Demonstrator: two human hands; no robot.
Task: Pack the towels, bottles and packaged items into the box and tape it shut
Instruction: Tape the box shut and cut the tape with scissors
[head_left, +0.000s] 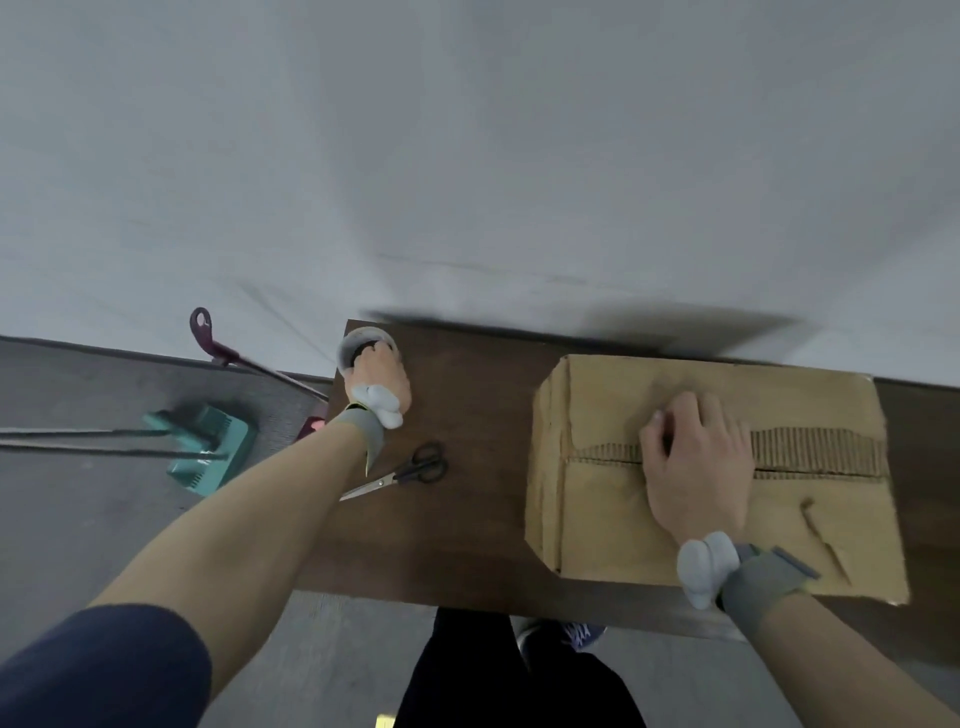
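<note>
Dark table (483, 519), white wall behind. Box (623, 519) sits at right, flaps closed, our right hand (696, 467) pressing flat on the seam. Left hand (382, 376) grips the tape roll (358, 340) at the far-left corner, scissors (410, 470) between. Looks like the taping step: next we carry the tape to the seam.

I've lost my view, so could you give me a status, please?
Left hand grips tape roll. Right hand flat on closed box, seam looks untaped. Scissors lie between, nothing blocking.
</note>
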